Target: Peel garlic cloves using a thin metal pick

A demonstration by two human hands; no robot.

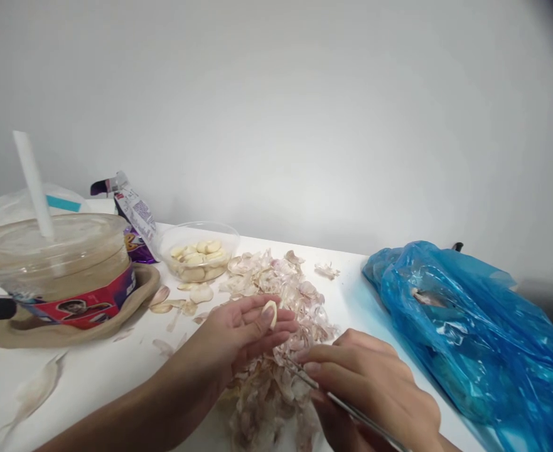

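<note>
Between the thumb and fingers of my left hand (pixel 252 329) is a peeled, pale garlic clove (pixel 270 315), palm turned up and the other fingers stretched out. My right hand (pixel 370 383) is closed around a slim metal tool (pixel 351 409), its tip pointing toward my left hand; its exact kind does not show. Both hands are over a heap of garlic skins (pixel 276 402). Behind my left hand, a clear plastic bowl (pixel 231 233) holds several peeled cloves (pixel 198 257).
On the left, a lidded drink cup (pixel 81 270) with a white straw sits in a cardboard carrier (pixel 147 292). A purple snack wrapper (pixel 137 220) stands behind it. A blue plastic bag (pixel 455 326) covers the right side. Loose skins lie on the white table (pixel 102 389).
</note>
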